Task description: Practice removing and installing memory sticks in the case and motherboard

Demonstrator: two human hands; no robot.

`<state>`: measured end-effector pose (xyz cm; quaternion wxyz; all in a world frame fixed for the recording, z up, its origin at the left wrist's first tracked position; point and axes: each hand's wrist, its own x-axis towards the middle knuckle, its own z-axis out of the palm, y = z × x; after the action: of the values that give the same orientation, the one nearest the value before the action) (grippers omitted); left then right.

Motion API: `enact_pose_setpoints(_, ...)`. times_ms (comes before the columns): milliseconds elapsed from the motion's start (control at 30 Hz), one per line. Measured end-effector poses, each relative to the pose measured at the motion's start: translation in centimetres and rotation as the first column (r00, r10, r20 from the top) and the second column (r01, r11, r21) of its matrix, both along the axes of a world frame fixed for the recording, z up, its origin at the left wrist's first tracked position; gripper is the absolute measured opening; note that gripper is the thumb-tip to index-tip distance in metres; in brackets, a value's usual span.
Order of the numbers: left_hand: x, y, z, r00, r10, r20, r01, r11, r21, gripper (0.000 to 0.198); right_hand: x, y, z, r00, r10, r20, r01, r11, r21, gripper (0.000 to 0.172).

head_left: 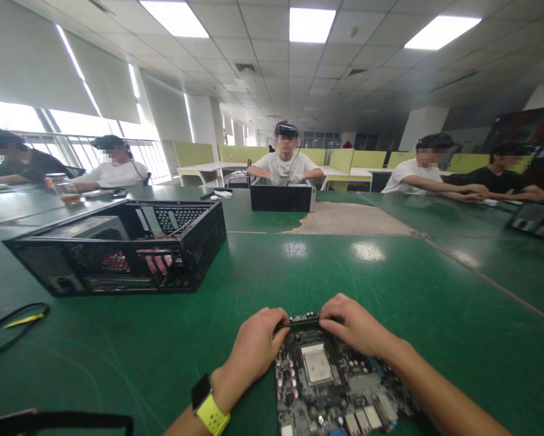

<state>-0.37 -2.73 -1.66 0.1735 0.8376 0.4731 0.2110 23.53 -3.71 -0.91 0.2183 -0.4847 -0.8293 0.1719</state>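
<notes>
A motherboard [339, 396] lies on the green table, with a square silver processor [317, 364] near its middle. Across the board's far edge runs a thin dark green memory stick [304, 325]. My left hand [261, 339] pinches the stick's left end between thumb and fingers. The right end is held the same way by my right hand [354, 324]. Whether the stick sits in its slot cannot be made out. A watch with a yellow band [212, 415] is on my left wrist.
An open black computer case [117, 248] stands at the left on the green table [272, 266]. A black cable [15, 327] with a yellow tag lies at the left edge. Several people sit around the table; the one opposite has hands in another case [281, 198].
</notes>
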Motion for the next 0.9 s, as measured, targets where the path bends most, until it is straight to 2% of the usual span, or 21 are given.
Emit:
enact_pose_setpoints(100, 0.0, 0.1, -0.2, 0.999, -0.034, 0.033, 0.034, 0.999, 0.022, 0.013, 0.1, 0.0, 0.5, 0.999, 0.051, 0.002, -0.051, 0.998, 0.044, 0.025)
enact_pose_setpoints(200, 0.0, 0.2, -0.1, 0.994, -0.032, 0.103, 0.029, 0.999, 0.024, 0.014, 0.1, 0.0, 0.8, 0.995, 0.050, -0.088, -0.043, 0.996, 0.081, 0.023)
enact_pose_setpoints(333, 0.0, 0.3, -0.1, 0.976, -0.012, 0.220, 0.010, 1.000, 0.010, 0.018, -0.3, 0.0, 0.2, 0.991, -0.046, -0.128, 0.055, 0.996, 0.068, 0.008)
enact_pose_setpoints(400, 0.0, 0.3, -0.2, 0.966, -0.001, 0.258, 0.001, 1.000, -0.002, 0.020, -0.5, 0.0, -0.2, 0.993, -0.083, -0.082, 0.088, 0.995, 0.054, 0.015)
enact_pose_setpoints(533, 0.2, 0.2, -0.6, 0.977, 0.034, 0.213, -0.035, 0.999, 0.001, 0.018, -1.0, -0.1, -0.4, 0.998, -0.053, 0.046, 0.050, 0.997, 0.065, 0.012)
enact_pose_setpoints(667, 0.2, 0.2, -0.8, 0.988, 0.076, 0.131, -0.079, 0.997, 0.021, 0.013, -1.4, -0.1, -0.1, 0.985, -0.119, 0.126, 0.106, 0.989, 0.104, 0.014)
enact_pose_setpoints(767, 0.1, 0.3, -0.7, 0.990, 0.077, 0.120, -0.079, 0.997, 0.012, 0.012, -1.5, 0.0, -0.1, 0.987, -0.107, 0.120, 0.096, 0.991, 0.090, 0.019)
enact_pose_setpoints(900, 0.2, 0.3, -0.8, 0.991, 0.066, 0.115, -0.070, 0.997, 0.028, 0.016, -1.2, 0.3, -0.4, 0.997, -0.072, 0.034, 0.072, 0.997, 0.008, 0.025)
